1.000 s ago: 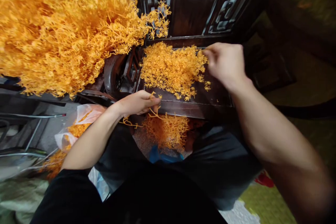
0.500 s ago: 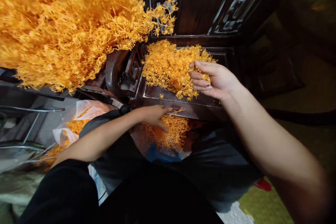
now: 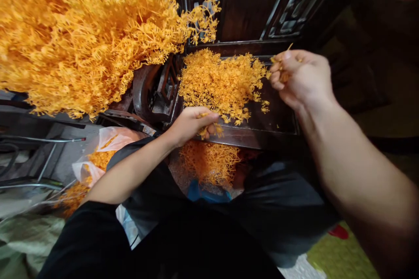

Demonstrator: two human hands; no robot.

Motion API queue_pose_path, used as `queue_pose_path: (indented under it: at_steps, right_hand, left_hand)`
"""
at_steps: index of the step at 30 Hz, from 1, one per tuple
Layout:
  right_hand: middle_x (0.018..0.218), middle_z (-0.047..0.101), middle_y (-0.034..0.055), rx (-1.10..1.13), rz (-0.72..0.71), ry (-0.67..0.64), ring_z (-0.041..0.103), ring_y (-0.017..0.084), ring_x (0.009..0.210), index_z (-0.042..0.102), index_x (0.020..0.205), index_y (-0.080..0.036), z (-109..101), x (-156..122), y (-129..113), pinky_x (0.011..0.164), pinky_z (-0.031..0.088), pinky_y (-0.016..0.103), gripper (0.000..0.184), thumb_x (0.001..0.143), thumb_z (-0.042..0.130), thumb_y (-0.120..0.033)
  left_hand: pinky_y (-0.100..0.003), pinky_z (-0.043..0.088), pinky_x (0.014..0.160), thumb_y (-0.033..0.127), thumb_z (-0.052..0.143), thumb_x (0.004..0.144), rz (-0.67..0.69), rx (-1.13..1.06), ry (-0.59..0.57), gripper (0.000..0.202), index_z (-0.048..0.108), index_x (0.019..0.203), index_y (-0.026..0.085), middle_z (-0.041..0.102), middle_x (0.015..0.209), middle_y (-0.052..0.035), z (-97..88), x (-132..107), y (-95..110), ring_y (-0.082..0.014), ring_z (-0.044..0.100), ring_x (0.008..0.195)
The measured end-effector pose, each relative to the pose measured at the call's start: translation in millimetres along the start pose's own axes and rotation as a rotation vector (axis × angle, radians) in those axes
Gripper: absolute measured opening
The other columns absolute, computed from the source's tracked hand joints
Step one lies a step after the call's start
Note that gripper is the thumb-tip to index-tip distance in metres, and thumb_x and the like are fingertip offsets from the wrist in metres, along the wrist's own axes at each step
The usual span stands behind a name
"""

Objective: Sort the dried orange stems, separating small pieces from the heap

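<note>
Orange sprigs (image 3: 218,131) are jutting from the left hand (image 3: 194,123), its grip clamped on them at seven o'clock of the small heap (image 3: 219,83). At three o'clock the right hand (image 3: 304,72) is clamping more pieces (image 3: 284,76). Heap is lying on the dark wooden seat (image 3: 278,115), loose florets (image 3: 265,106) straying at four. Risk: snagging stems could be dragging florets over the front edge (image 3: 244,138), likely into the tangle (image 3: 212,163) below.

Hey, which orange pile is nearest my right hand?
The pile on the seat: its edge lies beside your right hand. The big heap and bagged pile are farther left; the lower pile is below the seat's edge.
</note>
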State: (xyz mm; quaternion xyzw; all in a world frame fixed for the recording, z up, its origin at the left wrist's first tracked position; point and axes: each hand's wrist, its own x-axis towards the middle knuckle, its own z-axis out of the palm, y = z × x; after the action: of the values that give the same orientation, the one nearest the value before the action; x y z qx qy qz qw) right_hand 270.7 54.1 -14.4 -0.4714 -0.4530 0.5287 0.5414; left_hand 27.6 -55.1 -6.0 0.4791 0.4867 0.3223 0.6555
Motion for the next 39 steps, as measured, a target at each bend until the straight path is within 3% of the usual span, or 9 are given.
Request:
queue_pose_path:
  at_steps: [4,9,16,19,23,25,28,31,39]
  right_hand:
    - [0.093,0.071,0.0116,0.006,0.193,-0.362,0.064,0.015,0.070,0.065,0.087,-0.018,8.9,-23.7,1.1,0.044,0.029,0.024,0.027,0.086,0.080,-0.041]
    - [0.089,0.069,0.0072,0.130,0.344,-0.600,0.056,0.010,0.055,0.072,0.102,-0.018,32.6,-49.2,8.0,0.037,0.028,0.022,0.036,0.083,0.083,-0.046]
    - [0.071,0.058,0.0028,0.202,0.406,-0.627,0.044,0.007,0.046,0.072,0.103,-0.013,39.2,-48.5,10.6,0.032,0.020,0.021,0.052,0.088,0.073,-0.063]
    - [0.071,0.059,0.0026,0.183,0.389,-0.649,0.044,0.005,0.045,0.071,0.096,-0.012,41.1,-49.6,12.4,0.033,0.020,0.021,0.051,0.086,0.076,-0.063]
    - [0.065,0.058,0.0005,0.097,0.317,-0.701,0.041,0.004,0.041,0.067,0.085,-0.014,43.0,-53.1,14.5,0.034,0.018,0.021,0.055,0.077,0.083,-0.066]
    - [0.056,0.054,-0.0020,0.017,0.287,-0.715,0.041,0.004,0.039,0.064,0.078,-0.015,44.6,-55.6,15.4,0.034,0.019,0.020,0.057,0.074,0.085,-0.068]
    - [0.044,0.048,-0.0045,-0.110,0.243,-0.716,0.038,0.004,0.035,0.058,0.070,-0.017,48.0,-59.5,15.7,0.035,0.019,0.019,0.056,0.076,0.083,-0.067]
    - [0.043,0.052,-0.0032,-0.205,0.209,-0.723,0.036,0.004,0.034,0.057,0.067,-0.017,51.1,-62.1,14.4,0.036,0.019,0.019,0.056,0.079,0.082,-0.065]
    - [0.051,0.058,-0.0021,-0.137,0.281,-0.759,0.040,0.004,0.039,0.072,0.084,-0.014,47.3,-58.5,12.5,0.037,0.024,0.021,0.046,0.079,0.084,-0.057]
  left_hand:
    - [-0.023,0.049,0.066,0.032,0.073,0.091,0.063,-0.155,0.125,0.022,0.066,0.095,0.012,0.073,0.081,-0.0027,-15.8,10.7,-1.6,-0.0087,0.067,0.065]
    - [-0.022,0.051,0.070,0.032,0.074,0.090,0.095,-0.132,0.186,0.025,0.067,0.108,0.015,0.074,0.093,-0.0032,-18.3,11.7,1.3,-0.0106,0.073,0.077]
    - [-0.023,0.049,0.061,0.036,0.080,0.082,0.168,-0.120,0.235,0.029,0.071,0.100,0.017,0.068,0.081,0.0002,-22.3,7.8,1.9,-0.0121,0.069,0.070]
    - [-0.022,0.040,0.052,0.035,0.081,0.080,0.225,-0.040,0.234,0.023,0.070,0.090,0.017,0.065,0.074,0.0011,-23.2,6.3,1.3,-0.0090,0.059,0.059]
    - [-0.023,0.031,0.048,0.038,0.077,0.086,0.231,0.109,0.243,0.020,0.070,0.092,0.020,0.057,0.062,0.0043,-22.6,3.8,1.0,-0.0070,0.045,0.049]
    - [-0.024,0.038,0.054,0.039,0.077,0.087,0.271,0.189,0.236,0.021,0.068,0.091,0.020,0.062,0.066,0.0030,-22.1,2.9,1.4,-0.0084,0.050,0.054]
    - [-0.030,0.052,0.077,0.035,0.080,0.083,0.385,0.254,0.197,0.024,0.062,0.083,0.018,0.076,0.094,-0.0040,-20.7,1.3,2.1,-0.0146,0.068,0.083]
    - [-0.035,0.053,0.092,0.029,0.080,0.082,0.478,0.312,0.183,0.026,0.057,0.076,0.018,0.078,0.107,-0.0085,-19.1,-0.8,1.5,-0.0189,0.072,0.102]
    - [-0.029,0.052,0.075,0.024,0.078,0.083,0.616,0.478,0.303,0.028,0.054,0.068,0.019,0.076,0.084,-0.0037,-21.5,-5.9,3.4,-0.0138,0.070,0.078]
